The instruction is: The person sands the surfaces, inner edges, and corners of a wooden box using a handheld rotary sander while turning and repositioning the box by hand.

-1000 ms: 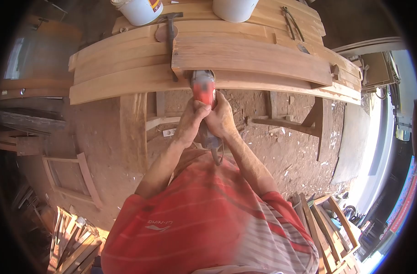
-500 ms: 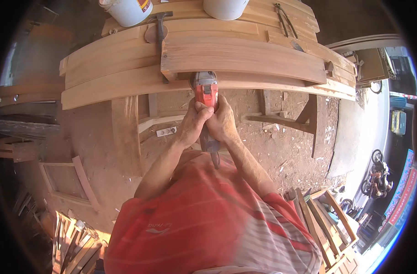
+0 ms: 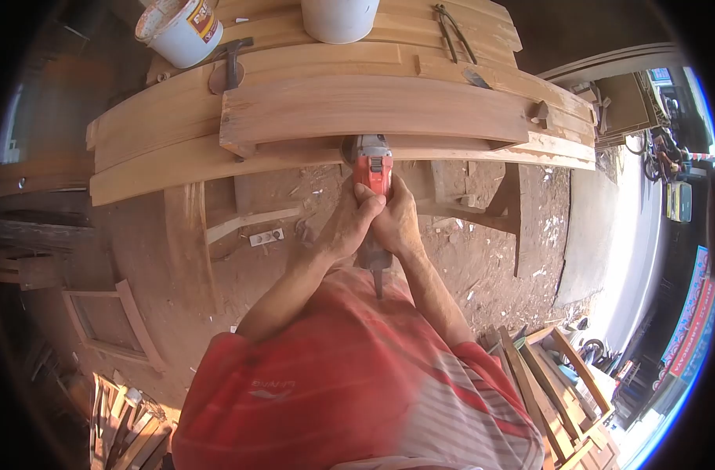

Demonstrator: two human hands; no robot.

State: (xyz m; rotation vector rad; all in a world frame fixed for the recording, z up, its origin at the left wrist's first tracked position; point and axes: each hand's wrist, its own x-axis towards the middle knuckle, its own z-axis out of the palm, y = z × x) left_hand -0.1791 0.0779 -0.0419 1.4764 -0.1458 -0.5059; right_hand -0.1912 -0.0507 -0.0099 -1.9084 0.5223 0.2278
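Observation:
A red and grey power tool (image 3: 375, 174), looking like an angle grinder, points away from me at the centre. My left hand (image 3: 353, 215) wraps its body from the left, the thumb lying over the top. From the right, my right hand (image 3: 396, 219) is closed round the same body. The tool's grey head reaches the near lower edge of a long wooden box-like piece (image 3: 373, 107), where its disc is mostly hidden. This piece lies along the front of a bench of wooden boards (image 3: 146, 168).
On the boards stand a labelled white bucket (image 3: 186, 35) and a second white bucket (image 3: 339, 17). A hammer (image 3: 233, 64) and long-handled pincers (image 3: 455, 35) lie there too. Below are a power strip (image 3: 266, 237), a wooden frame (image 3: 110, 321) and stacked wood (image 3: 541, 392).
The tool and both hands have shifted right along the wooden piece, away from its left end. The view has also moved, so the bench, buckets and hammer appear further left.

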